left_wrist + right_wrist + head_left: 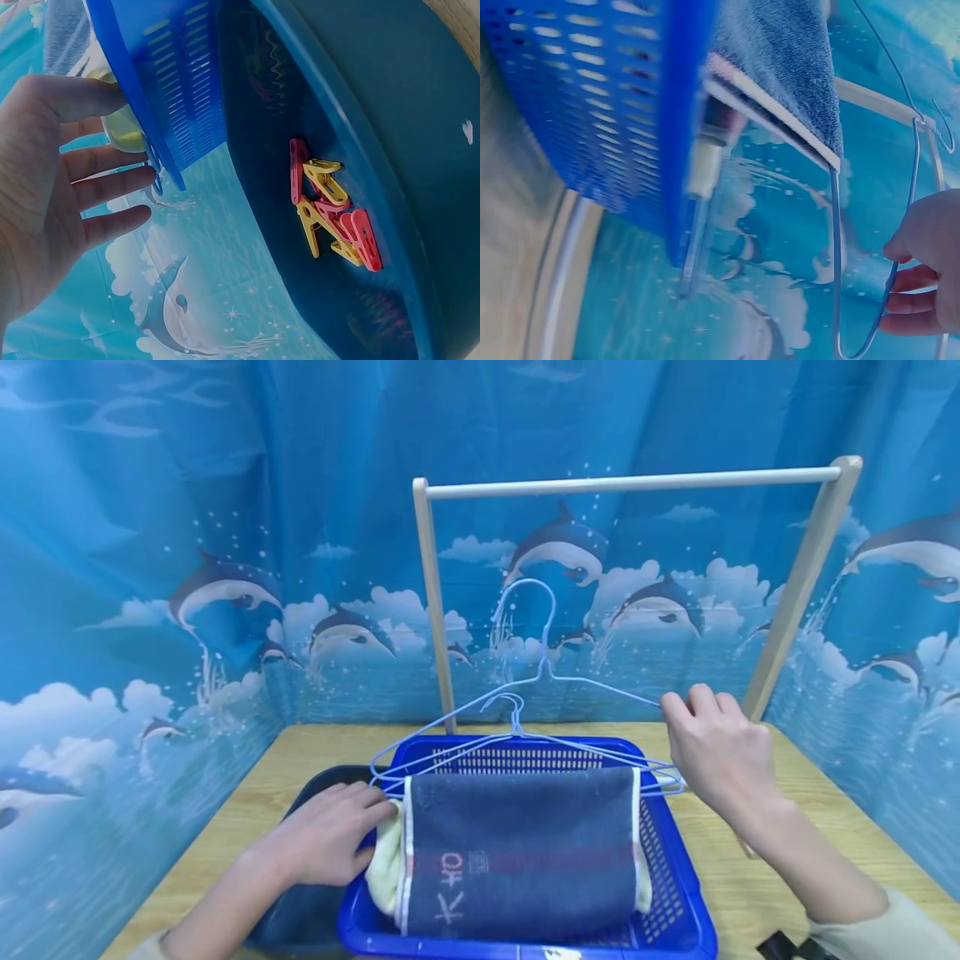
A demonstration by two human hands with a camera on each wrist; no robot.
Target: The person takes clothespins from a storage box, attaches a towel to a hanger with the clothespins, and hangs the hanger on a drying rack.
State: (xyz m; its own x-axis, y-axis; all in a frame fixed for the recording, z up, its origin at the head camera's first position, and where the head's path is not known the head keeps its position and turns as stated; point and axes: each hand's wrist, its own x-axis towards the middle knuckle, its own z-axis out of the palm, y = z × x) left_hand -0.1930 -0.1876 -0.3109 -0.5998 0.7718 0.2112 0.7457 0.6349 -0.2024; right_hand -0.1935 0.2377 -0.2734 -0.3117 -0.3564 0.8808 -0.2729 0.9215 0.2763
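Note:
A dark blue towel (pixel 525 852) with pale edging is folded over the bottom bar of a light blue wire hanger (pixel 542 675), above a blue plastic basket (pixel 692 889). With curled fingers, my right hand (pixel 717 747) grips the hanger's right arm; the right wrist view shows the wire passing between thumb and fingers. On the left, my left hand (pixel 333 831) pinches the edge of a pale yellow towel (pixel 386 868) beside the basket rim. Its outer fingers stretch out straight in the left wrist view. More wire hangers (pixel 517 714) lie behind the dark towel, their lower parts hidden.
A wooden rack with a white rail (pixel 637 484) stands behind the basket. At the left, partly under my arm, is a dark basin (pixel 300 918) holding several red and yellow clothespins (pixel 330 206). Dolphin-print curtains (pixel 135 610) enclose the wooden table (pixel 247 802).

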